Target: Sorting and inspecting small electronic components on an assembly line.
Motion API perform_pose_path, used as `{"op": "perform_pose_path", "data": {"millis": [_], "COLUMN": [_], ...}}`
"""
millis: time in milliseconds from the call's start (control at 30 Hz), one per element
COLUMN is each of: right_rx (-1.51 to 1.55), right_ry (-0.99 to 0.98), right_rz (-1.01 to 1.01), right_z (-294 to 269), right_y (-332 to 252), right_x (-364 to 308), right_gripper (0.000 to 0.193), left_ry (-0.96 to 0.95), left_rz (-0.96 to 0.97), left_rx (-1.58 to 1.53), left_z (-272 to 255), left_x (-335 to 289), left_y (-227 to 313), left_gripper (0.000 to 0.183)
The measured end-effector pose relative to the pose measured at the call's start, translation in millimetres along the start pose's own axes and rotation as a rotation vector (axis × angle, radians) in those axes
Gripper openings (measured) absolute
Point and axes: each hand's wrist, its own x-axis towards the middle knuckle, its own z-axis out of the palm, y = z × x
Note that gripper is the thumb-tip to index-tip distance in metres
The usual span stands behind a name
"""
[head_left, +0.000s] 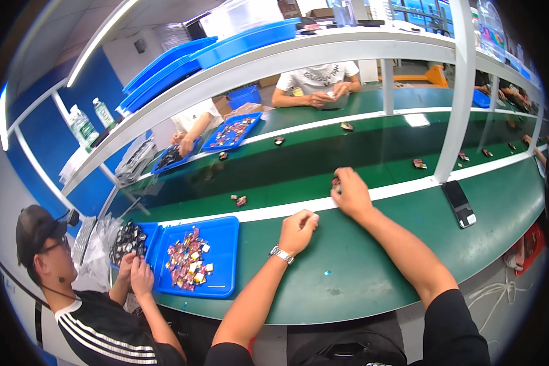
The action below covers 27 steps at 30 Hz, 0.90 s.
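My right hand reaches over the white rail at the belt's near edge. Its fingers close round a small dark red and pale packet, partly hidden by them. My left hand, with a metal watch on its wrist, is curled above the green tabletop just short of the rail. Whatever its fingers may hold is hidden. Similar small packets lie spaced out on the dark green belt, among them one packet to the left and another packet to the right.
A blue tray of small colourful packets stands left of my left arm. Beside it, a co-worker handles black pieces. A phone lies at right, by a white post. A shelf spans overhead; other people sit across the belt.
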Motion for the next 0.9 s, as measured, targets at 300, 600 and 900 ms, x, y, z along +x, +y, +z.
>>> {"op": "perform_pose_path", "data": {"millis": [300,600,900], "right_rx": [-0.416,-0.041,0.299], "right_ry": [-0.182,-0.699,-0.681], "right_rz": [0.048,0.234,0.172], "right_z": [30.7,173.6,134.1], "right_y": [-47.3,-188.9,-143.9], "right_x": [40.7,69.6,78.3], "right_gripper": [0.051,0.065,0.053], "left_ry": [-0.198,-0.017,-0.221], "left_rz": [0.332,0.464,0.272], "left_rx": [0.533,0.178,0.46], "left_z": [-3.0,11.3,-6.9], "left_x": [-4.3,-7.6,0.1], "left_y": [5.6,-59.4,-18.6], "left_gripper": [0.026,0.016,0.023]}}
